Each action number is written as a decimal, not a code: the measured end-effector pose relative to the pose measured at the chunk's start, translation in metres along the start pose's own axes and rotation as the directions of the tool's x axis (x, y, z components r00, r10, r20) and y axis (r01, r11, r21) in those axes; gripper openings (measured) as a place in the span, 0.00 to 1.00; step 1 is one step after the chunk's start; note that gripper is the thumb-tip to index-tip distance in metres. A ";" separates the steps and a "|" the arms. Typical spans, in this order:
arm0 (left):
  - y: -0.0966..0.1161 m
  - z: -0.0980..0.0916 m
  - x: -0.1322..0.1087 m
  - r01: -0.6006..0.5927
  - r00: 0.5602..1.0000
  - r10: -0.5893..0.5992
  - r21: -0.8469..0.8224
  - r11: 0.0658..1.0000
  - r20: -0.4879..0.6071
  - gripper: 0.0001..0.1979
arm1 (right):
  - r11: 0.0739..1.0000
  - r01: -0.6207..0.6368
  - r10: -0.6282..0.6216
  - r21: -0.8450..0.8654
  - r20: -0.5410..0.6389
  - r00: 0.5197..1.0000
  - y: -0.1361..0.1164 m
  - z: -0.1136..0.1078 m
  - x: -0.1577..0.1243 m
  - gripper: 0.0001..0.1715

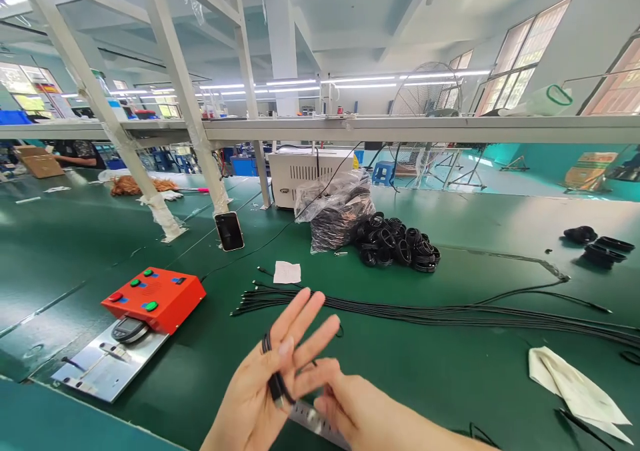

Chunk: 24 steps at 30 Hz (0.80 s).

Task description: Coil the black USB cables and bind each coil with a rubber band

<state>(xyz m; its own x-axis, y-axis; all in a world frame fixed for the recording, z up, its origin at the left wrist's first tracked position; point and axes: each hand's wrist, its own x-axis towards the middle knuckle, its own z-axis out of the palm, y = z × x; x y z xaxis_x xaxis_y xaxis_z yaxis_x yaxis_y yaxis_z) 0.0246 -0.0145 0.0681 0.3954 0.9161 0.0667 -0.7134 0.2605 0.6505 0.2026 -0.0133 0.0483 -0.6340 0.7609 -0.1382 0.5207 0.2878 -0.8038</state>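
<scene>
My left hand (pixel 270 378) is raised over the green bench near the front edge, fingers stretched out, with a thin black cable (pixel 273 371) looped around them. My right hand (pixel 350 408) sits just to its right, fingers pinched on the cable close to the left palm. A small metal plate (pixel 313 421) lies under both hands. Behind the hands a bundle of long black cables (pixel 450 314) stretches across the bench to the right. A heap of coiled black cables (pixel 397 244) lies further back beside a clear plastic bag (pixel 335 214) of more coils.
An orange button box (pixel 155 298) on a metal plate (pixel 100 371) stands at the left. A phone (pixel 229 230) leans on a white frame leg. A white machine (pixel 307 171) sits behind the bag. A white cloth (pixel 575 388) lies at right, black parts (pixel 597 244) beyond. A person works at far left.
</scene>
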 end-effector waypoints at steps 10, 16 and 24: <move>-0.003 -0.027 0.011 -0.134 0.935 0.173 0.143 0.981 -0.309 0.18 | 0.893 0.153 -0.047 -0.424 0.250 0.967 -0.022 -0.030 -0.024 0.16; -0.018 -0.038 0.003 0.231 0.949 -0.160 0.252 0.940 -0.270 0.20 | 0.628 0.311 -0.236 -0.713 0.206 0.950 -0.031 -0.064 -0.010 0.07; -0.019 -0.014 -0.001 0.428 0.893 -0.446 0.195 0.883 0.059 0.22 | 0.857 0.223 -0.329 -0.465 -0.161 0.931 -0.009 -0.076 0.034 0.12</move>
<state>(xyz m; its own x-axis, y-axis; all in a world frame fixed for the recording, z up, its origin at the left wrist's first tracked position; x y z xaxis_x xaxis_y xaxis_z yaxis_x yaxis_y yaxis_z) 0.0294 -0.0163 0.0447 0.7056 0.6839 -0.1855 -0.3476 0.5622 0.7504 0.2196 0.0543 0.0950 -0.6694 0.7068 0.2288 0.5706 0.6864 -0.4508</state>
